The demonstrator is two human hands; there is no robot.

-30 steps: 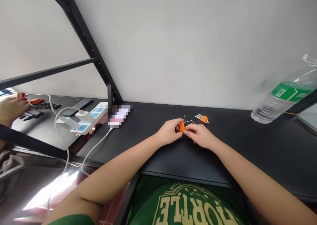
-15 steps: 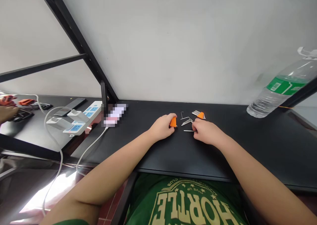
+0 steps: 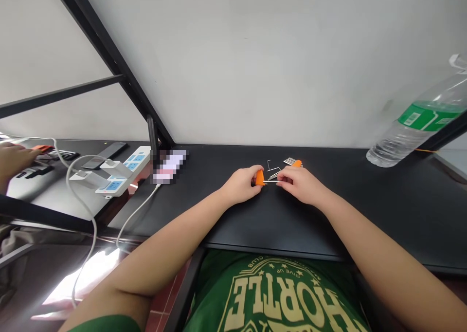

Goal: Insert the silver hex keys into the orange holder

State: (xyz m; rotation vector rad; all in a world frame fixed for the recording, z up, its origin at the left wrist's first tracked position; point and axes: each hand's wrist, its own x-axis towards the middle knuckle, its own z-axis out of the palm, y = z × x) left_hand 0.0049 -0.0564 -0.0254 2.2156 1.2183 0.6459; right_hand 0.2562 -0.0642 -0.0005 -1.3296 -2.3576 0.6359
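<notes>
L hand (image 3: 242,185) pinching small orange wedge-shaped plastic-looking holder (image 3: 260,177), R hand (image 3: 301,185) w/ thin silver metal rod (image 3: 270,181), mid black flat-topped bench (image 3: 226,225).

Rod runs roughly horiz. btwn the hands; its L tip meets holder's lower R edge, can't tell if it's seated inside. R hand grips rod's other end btwn thumb & fingers, narrow pinch. Just behind: loose bent silver metal keys (image 3: 274,172), approx. btwn hands. Past R hand: 2nd orange holder w/ silver keys (image 3: 294,162), partly hidden. Clear plastic bottle w/ green label (image 3: 404,132) well apart, far R.
</notes>
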